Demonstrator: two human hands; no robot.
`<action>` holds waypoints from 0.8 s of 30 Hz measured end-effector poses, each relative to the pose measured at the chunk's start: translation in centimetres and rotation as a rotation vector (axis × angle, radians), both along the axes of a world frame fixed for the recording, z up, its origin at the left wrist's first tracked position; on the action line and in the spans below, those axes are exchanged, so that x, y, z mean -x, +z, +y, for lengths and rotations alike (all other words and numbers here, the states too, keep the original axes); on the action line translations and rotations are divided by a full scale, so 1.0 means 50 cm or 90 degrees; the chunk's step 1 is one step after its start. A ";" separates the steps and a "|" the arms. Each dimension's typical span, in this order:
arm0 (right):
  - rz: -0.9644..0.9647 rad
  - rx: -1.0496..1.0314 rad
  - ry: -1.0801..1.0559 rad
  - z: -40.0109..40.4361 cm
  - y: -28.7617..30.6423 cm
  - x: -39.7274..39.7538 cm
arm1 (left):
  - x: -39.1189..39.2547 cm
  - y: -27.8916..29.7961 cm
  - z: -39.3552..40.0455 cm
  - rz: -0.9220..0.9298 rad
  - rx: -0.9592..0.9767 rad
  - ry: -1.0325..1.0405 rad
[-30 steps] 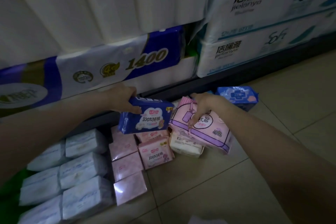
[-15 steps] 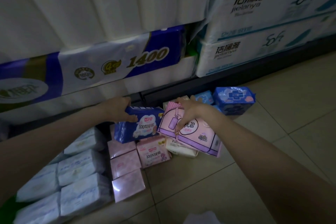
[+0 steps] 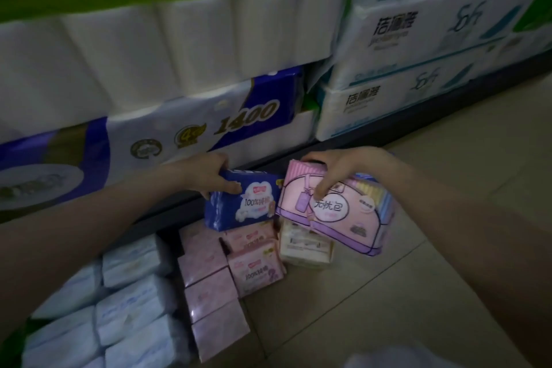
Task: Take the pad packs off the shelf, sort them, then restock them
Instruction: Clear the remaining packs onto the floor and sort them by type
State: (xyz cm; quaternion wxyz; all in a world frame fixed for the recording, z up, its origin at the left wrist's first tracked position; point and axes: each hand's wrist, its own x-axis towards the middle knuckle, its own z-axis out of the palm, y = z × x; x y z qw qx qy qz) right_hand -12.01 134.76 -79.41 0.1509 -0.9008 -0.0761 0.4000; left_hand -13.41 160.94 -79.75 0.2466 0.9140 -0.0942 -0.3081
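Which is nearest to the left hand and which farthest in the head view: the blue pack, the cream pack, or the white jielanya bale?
1. Blue pack: gripped by the left hand.
2. Cream pack: on the floor, lower right.
3. White jielanya bale: on the shelf, far right.

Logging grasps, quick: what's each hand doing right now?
Left hand: grips the blue pad pack by its top edge.
Right hand: grips the pink bag-print pack from above.

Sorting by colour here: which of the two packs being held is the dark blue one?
The dark blue pack, gripped by the left hand; the right hand holds the pink bag-print pack.
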 end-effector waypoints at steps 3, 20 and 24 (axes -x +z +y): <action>-0.041 0.036 0.014 -0.068 0.040 -0.006 | -0.009 0.014 -0.058 -0.051 0.011 -0.041; -0.342 0.431 -0.035 -0.501 -0.175 -0.016 | -0.002 -0.203 -0.518 -0.176 0.089 -0.200; -0.440 0.426 -0.016 -0.495 -0.233 -0.073 | -0.012 -0.240 -0.533 -0.217 0.071 -0.197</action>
